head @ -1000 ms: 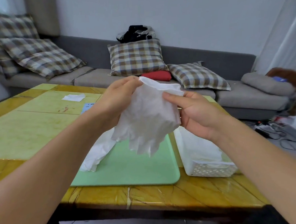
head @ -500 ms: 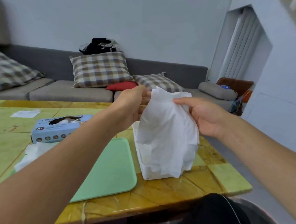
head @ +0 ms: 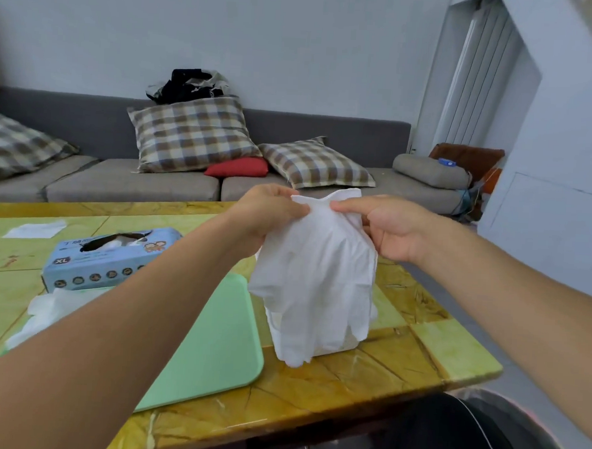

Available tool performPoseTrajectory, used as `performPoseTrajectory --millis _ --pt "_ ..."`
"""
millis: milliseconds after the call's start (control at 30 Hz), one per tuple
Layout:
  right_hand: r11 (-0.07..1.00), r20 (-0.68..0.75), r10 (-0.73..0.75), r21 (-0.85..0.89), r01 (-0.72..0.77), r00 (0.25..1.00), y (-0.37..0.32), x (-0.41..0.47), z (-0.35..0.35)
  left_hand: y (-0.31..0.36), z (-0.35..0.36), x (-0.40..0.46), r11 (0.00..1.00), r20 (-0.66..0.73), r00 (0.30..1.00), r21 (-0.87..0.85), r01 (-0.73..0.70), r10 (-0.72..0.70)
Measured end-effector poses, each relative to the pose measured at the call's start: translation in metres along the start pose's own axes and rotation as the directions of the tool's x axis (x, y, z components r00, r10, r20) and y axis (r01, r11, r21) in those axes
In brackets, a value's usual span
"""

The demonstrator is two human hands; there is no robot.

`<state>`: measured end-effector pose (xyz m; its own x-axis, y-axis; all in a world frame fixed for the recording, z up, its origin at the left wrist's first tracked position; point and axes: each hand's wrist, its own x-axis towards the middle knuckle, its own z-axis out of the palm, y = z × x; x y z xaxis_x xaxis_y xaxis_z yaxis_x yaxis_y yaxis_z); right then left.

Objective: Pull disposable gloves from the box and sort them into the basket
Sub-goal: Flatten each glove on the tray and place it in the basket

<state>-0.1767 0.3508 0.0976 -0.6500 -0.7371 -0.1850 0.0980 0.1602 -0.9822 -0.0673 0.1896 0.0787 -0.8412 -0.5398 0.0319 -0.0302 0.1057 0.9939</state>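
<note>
Left hand (head: pixel 266 216): pinches cuff of glove (head: pixel 315 280), left edge.
Right hand (head: pixel 387 229): pinches same cuff, right edge.
Glove: white, hangs fingers-down above mat (head: pixel 213 340), off its right edge, in front of basket (head: pixel 332 348).
Basket: white, mostly hidden behind glove, just right of mat.
Box (head: pixel 111 259): blue, opening up, behind mat's far left corner.
Loose gloves (head: pixel 43 310): heaped at mat's left edge.

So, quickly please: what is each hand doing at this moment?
Left hand: pinches the cuff edge of the white disposable glove.
Right hand: pinches the same cuff from the other side.
</note>
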Motion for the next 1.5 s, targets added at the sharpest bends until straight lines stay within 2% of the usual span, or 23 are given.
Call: performPoseTrajectory --millis 133,233,300,367,500,633,767,867,967,1033,1067,1133,1167,1200,1233,1300,1333,1400,1500 --pt "0.999 -0.022 -0.037 -0.028 0.036 0.999 -0.011 0.039 0.004 0.001 -0.006 0.040 0.996 -0.094 0.994 0.073 -0.051 0.058" --pt "0.966 -0.032 -0.252 0.048 0.253 0.967 -0.035 0.061 -0.002 0.021 -0.011 0.062 0.980 -0.125 0.973 -0.032 -0.198 0.193" --pt "0.924 -0.053 -0.380 0.024 0.381 0.924 -0.045 0.069 -0.010 0.031 -0.012 0.068 0.961 -0.102 0.959 -0.060 -0.270 0.263" --pt "0.906 -0.042 -0.423 -0.033 0.422 0.905 -0.035 0.077 -0.019 0.025 -0.012 0.072 0.955 -0.048 0.955 -0.033 -0.295 0.293" --pt "0.945 -0.006 -0.317 -0.085 0.315 0.949 0.042 0.093 -0.030 -0.041 -0.013 0.069 0.955 0.037 0.967 0.150 -0.255 0.252" --pt "0.905 0.085 -0.264 -0.322 0.277 0.961 0.111 0.086 -0.035 -0.101 -0.016 0.052 0.924 0.174 0.963 0.287 -0.251 0.208" --pt "0.737 0.289 -0.300 -0.534 0.413 0.909 0.122 0.075 -0.034 -0.116 -0.017 0.032 0.760 0.407 0.892 0.511 -0.401 0.197" --pt "0.554 0.435 -0.165 -0.702 0.448 0.885 0.114 0.066 -0.033 -0.109 -0.013 0.022 0.642 0.528 0.837 0.596 -0.483 0.139" --pt "0.397 0.509 0.073 -0.804 0.443 0.857 0.103 0.064 -0.032 -0.099 -0.007 0.017 0.565 0.606 0.790 0.686 -0.459 -0.095" --pt "0.371 0.505 0.178 -0.829 0.418 0.844 0.093 0.066 -0.031 -0.092 -0.003 0.015 0.535 0.596 0.765 0.741 -0.407 -0.244" --pt "0.385 0.496 0.152 -0.827 0.411 0.855 0.086 0.068 -0.030 -0.089 -0.001 0.015 0.546 0.582 0.770 0.747 -0.380 -0.261" --pt "0.441 0.457 -0.038 -0.790 0.425 0.889 0.076 0.075 -0.022 -0.084 0.001 0.019 0.583 0.523 0.833 0.738 -0.339 -0.178" --pt "0.437 0.441 -0.135 -0.777 0.453 0.887 0.074 0.081 -0.016 -0.083 0.001 0.024 0.551 0.464 0.882 0.759 -0.347 -0.083" --pt "0.386 0.434 -0.183 -0.794 0.470 0.882 0.073 0.088 -0.008 -0.083 0.001 0.030 0.463 0.398 0.917 0.809 -0.362 0.023" --pt "0.308 0.439 -0.145 -0.832 0.462 0.887 0.074 0.094 0.001 -0.084 0.002 0.035 0.324 0.350 0.932 0.874 -0.363 0.099" --pt "0.152 0.413 0.097 -0.905 0.397 0.906 0.081 0.109 0.019 -0.086 0.007 0.039 0.018 0.304 0.948 0.952 -0.307 0.099" --pt "0.076 0.368 0.219 -0.930 0.360 0.904 0.084 0.117 0.028 -0.090 0.011 0.041 -0.072 0.281 0.959 0.958 -0.278 0.035" --pt "-0.056 0.265 0.351 -0.952 0.302 0.898 0.088 0.129 0.037 -0.097 0.023 0.043 -0.137 0.226 0.970 0.962 -0.237 -0.094" --pt "-0.159 0.202 0.371 -0.948 0.276 0.906 0.091 0.145 0.042 -0.111 0.035 0.051 -0.194 0.182 0.964 0.956 -0.219 -0.193"
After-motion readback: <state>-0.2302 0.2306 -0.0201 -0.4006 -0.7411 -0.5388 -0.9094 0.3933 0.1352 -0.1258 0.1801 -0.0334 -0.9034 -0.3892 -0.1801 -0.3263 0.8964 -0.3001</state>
